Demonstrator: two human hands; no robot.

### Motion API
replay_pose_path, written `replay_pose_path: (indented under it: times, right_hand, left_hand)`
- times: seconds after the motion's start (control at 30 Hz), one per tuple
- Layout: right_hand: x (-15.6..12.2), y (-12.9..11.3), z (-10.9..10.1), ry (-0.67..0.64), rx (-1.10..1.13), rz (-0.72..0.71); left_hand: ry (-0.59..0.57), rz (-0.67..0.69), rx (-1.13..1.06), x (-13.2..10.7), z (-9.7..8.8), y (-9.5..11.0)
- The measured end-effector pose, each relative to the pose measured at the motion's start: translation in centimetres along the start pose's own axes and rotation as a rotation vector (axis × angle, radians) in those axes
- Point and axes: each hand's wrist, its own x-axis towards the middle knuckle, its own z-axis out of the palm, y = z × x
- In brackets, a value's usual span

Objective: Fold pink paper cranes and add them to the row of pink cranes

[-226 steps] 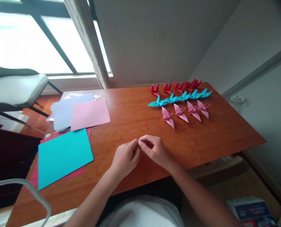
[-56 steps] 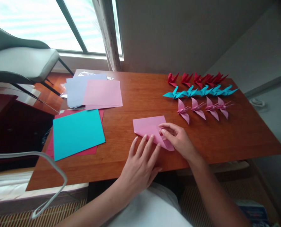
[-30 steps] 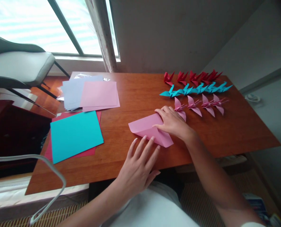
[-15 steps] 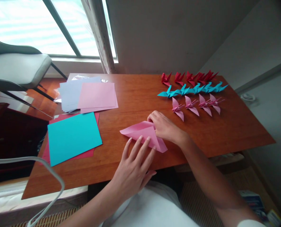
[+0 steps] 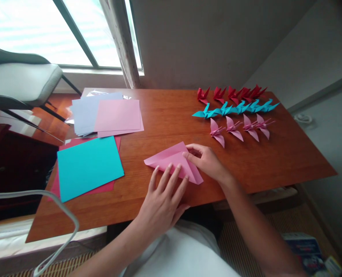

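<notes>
A pink paper sheet (image 5: 171, 157), folded over into a triangle, lies on the wooden table (image 5: 289, 157) in front of me. My left hand (image 5: 162, 196) rests flat on its near edge, fingers spread. My right hand (image 5: 207, 161) touches the fold from the right, fingertips on the paper's top layer. Beyond them stand rows of folded paper cranes: red cranes (image 5: 231, 93) at the back, blue cranes (image 5: 234, 109) in the middle, pink cranes (image 5: 240, 128) nearest.
Stacks of flat paper lie at the left: a pale blue sheet (image 5: 84, 111), a pink sheet (image 5: 117, 115), a turquoise sheet (image 5: 87, 165) over red paper. A grey chair (image 5: 18, 82) stands by the window. A white cable (image 5: 58, 215) loops at the lower left.
The flat pink sheet has been folded over diagonally. My right hand swept along the fold and now rests at its right side. My left hand stayed pressing the near edge.
</notes>
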Motion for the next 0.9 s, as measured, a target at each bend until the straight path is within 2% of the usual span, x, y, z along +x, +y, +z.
replay_pose_path:
  times: [0.1,0.23,0.33,0.43,0.47,0.57,0.63,0.73,0.9]
  right_hand:
    - [-0.4,-0.2,0.3,-0.008,-0.034,-0.023]
    - [-0.6,-0.5,0.6,0.058,-0.089,-0.045]
    - [-1.2,-1.1,0.4,-0.010,-0.094,-0.068]
    - [-2.0,-2.1,-0.1,-0.114,-0.137,-0.076]
    - [-2.2,-2.4,-0.2,-0.147,-0.141,-0.080]
    - [-2.6,-3.1,-0.5,-0.212,-0.136,-0.099]
    - [-2.8,-3.4,-0.6,-0.222,-0.150,-0.108]
    - [-3.0,-3.3,-0.6,-0.195,-0.181,-0.112]
    - [-3.3,-3.1,-0.2,-0.076,-0.207,-0.112]
  left_hand:
    - [0.011,-0.013,-0.016,0.3,0.0,0.1]
    - [0.069,-0.013,-0.076,1.0,-0.9,-0.1]
    - [0.125,-0.051,-0.127,2.2,-2.3,-1.3]
    - [0.194,-0.204,-0.237,4.0,-3.6,-3.4]
    - [0.171,-0.257,-0.344,4.6,-3.8,-4.1]
    - [-0.074,-0.305,-0.746,5.8,-3.8,-5.7]
    - [-0.156,-0.353,-0.939,6.1,-3.4,-6.2]
    - [-0.199,-0.399,-1.102,6.0,-2.8,-6.2]
    - [-0.219,-0.424,-1.182,5.8,-2.2,-6.0]
